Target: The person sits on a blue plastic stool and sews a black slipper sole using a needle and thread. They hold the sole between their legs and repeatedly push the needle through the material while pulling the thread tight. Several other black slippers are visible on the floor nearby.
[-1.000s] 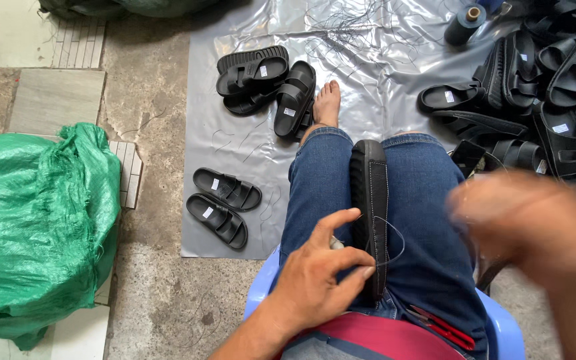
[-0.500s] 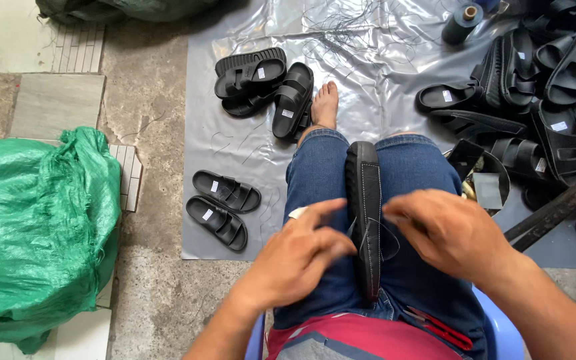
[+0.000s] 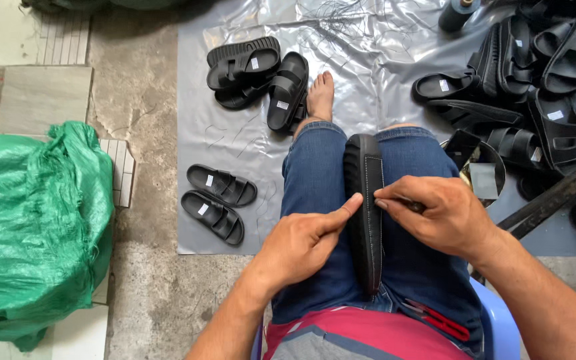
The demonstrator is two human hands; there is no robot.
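Observation:
A black sandal (image 3: 367,200) stands on its edge between my knees, its sole rim with a line of stitching facing up. My left hand (image 3: 301,247) rests on my left thigh, thumb and forefinger pressed against the sandal's side. My right hand (image 3: 445,217) is closed on a small dark tool whose tip meets the sandal's rim from the right. The tool is mostly hidden in my fist.
A grey plastic sheet (image 3: 381,47) covers the floor ahead. A finished pair of black sandals (image 3: 218,200) lies left of my leg, more black sandals (image 3: 261,77) near my bare foot, a large pile of sandals (image 3: 541,87) at right. A green sack (image 3: 31,227) bulges at left.
My right hand came down from a raised, blurred position onto the sandal's rim. My left hand shifted from gripping the sandal's lower part to pinching its side higher up.

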